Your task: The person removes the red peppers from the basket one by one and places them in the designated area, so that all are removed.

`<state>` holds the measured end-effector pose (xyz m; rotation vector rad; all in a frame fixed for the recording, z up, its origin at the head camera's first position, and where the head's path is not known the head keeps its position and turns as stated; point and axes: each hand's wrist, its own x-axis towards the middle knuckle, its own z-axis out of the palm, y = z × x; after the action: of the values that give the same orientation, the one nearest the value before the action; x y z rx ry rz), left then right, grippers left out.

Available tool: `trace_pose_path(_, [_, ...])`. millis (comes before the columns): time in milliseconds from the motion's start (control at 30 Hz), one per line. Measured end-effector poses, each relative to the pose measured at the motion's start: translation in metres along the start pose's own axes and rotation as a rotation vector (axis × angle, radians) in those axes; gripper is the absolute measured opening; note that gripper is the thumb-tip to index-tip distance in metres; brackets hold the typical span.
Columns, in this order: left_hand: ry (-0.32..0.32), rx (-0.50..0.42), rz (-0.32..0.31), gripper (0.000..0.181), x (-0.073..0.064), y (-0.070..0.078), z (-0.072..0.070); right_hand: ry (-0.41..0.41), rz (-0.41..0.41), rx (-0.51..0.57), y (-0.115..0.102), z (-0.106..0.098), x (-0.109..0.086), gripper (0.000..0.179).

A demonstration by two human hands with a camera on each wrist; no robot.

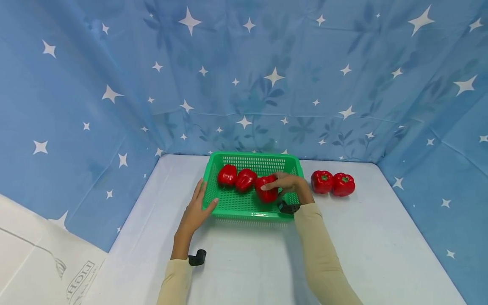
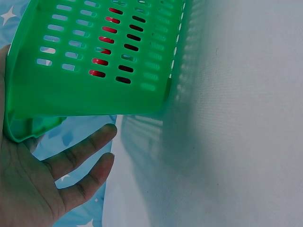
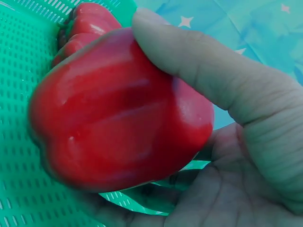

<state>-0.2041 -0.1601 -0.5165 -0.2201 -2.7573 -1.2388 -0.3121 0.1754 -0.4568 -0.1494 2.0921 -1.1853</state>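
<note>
My right hand [image 1: 286,182] grips a red bell pepper [image 1: 266,189] inside the green basket [image 1: 236,215]. In the right wrist view the thumb [image 3: 189,61] lies across the top of this bell pepper [image 3: 118,113], with the other fingers curled beneath it. Two more red bell peppers [image 1: 227,175] [image 1: 245,180] sit in the basket to its left. My left hand [image 1: 193,214] is at the basket's front left corner, its thumb over the rim. From the left wrist, two fingers [image 2: 87,182] stretch loosely under the basket's rim [image 2: 14,127], holding nothing between them.
Two red bell peppers [image 1: 322,182] [image 1: 343,184] stand side by side on the white table [image 1: 381,237], right of the basket. A blue curtain [image 1: 244,97] with white stars hangs behind the table and along both sides.
</note>
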Motion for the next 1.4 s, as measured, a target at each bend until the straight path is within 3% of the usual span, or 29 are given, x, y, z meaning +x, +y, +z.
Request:
trace_pose_path(300, [-0.003,-0.009,-0.003,0.083,-0.001,0.002,-0.001,0.059,-0.082,0.023,0.005,-0.003,-0.007,0.078])
trace_pose_path(733, [-0.005,-0.005,-0.014,0.082,-0.001,0.002,-0.001,0.139,-0.130,0.136,0.012,0.001,-0.009,0.084])
trace_pose_path(1400, [0.007,-0.016,-0.004,0.082,0.000,0.000,0.001,0.244,-0.310,0.159,0.001,-0.011,-0.044,0.085])
